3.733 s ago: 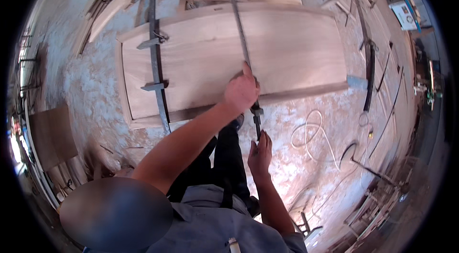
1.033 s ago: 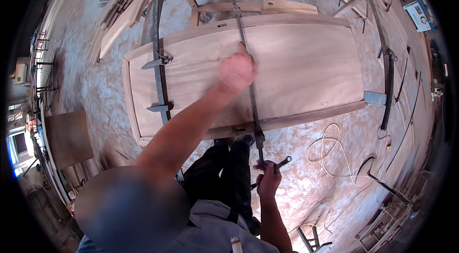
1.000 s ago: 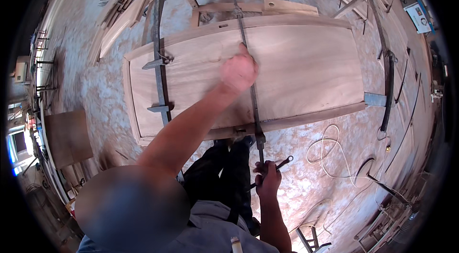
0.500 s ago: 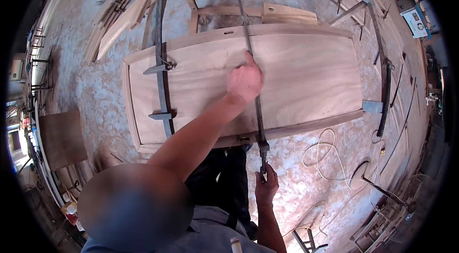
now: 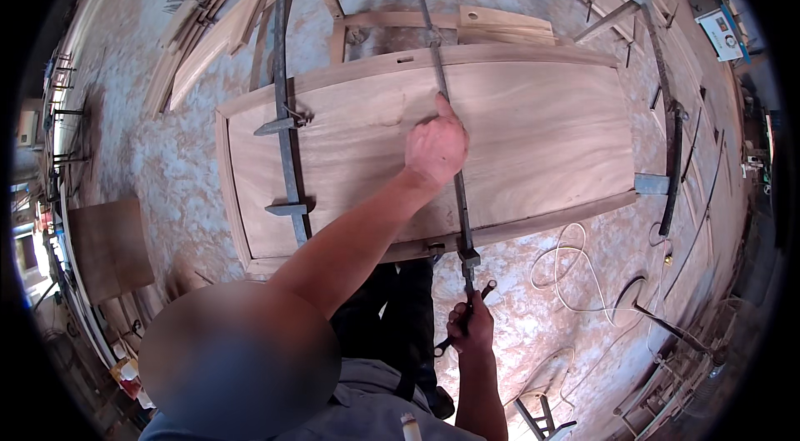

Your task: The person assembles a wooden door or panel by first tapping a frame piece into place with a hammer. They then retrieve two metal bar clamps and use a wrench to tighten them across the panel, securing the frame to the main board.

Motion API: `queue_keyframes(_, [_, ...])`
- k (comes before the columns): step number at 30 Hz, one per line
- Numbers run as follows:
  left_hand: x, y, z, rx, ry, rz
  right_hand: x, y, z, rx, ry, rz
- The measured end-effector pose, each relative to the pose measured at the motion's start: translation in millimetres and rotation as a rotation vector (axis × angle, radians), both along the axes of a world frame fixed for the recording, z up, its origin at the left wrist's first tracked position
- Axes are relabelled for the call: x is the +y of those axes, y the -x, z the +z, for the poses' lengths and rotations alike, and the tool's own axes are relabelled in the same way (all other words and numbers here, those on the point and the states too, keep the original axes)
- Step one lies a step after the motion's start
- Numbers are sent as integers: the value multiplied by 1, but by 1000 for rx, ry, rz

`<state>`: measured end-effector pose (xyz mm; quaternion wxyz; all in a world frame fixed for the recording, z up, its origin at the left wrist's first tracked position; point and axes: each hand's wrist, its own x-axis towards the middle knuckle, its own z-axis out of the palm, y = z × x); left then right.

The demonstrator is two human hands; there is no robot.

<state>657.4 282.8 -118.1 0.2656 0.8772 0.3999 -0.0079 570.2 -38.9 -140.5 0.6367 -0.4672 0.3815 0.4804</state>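
A long dark bar clamp point(image 5: 461, 204) lies across a pale wooden framed panel point(image 5: 550, 133). My left hand point(image 5: 437, 148) is closed around the middle of its bar, with one finger stretched along the metal. Beyond the panel's near edge, my right hand point(image 5: 473, 324) grips the dark handle point(image 5: 487, 289) at the clamp's near end. That handle sits slantwise in the fist, its rounded ends showing on either side. To the left, a second bar clamp point(image 5: 289, 162) crosses the panel, with two jaw pieces over the wood.
Wooden strips point(image 5: 225, 20) are stacked at the far left. A wooden frame point(image 5: 383, 20) lies behind the panel. At right, a white cord point(image 5: 583, 274) loops on the floor near a dark curved bar point(image 5: 671, 183). A brown board point(image 5: 110, 245) stands at left.
My right hand has turned the handle from nearly in line with the clamp to a slant. My left hand stays on the bar. The view has shifted slightly.
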Motion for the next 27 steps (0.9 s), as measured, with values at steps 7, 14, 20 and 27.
queue_keyframes(7, [-3, -1, 4, -10, -28, 55, -13, 35, 29, -1121, 345, 841])
queue_keyframes(14, [-4, -1, -12, -40, -83, 56, 20, 18, 49, -1530, 714, 1080])
queue_keyframes(20, [-3, -2, -8, -58, -114, 11, 12, 17, 35, -1631, 672, 1001])
queue_keyframes(27, [1, -1, -10, -68, -110, -1, -12, -7, 9, -736, 351, 328])
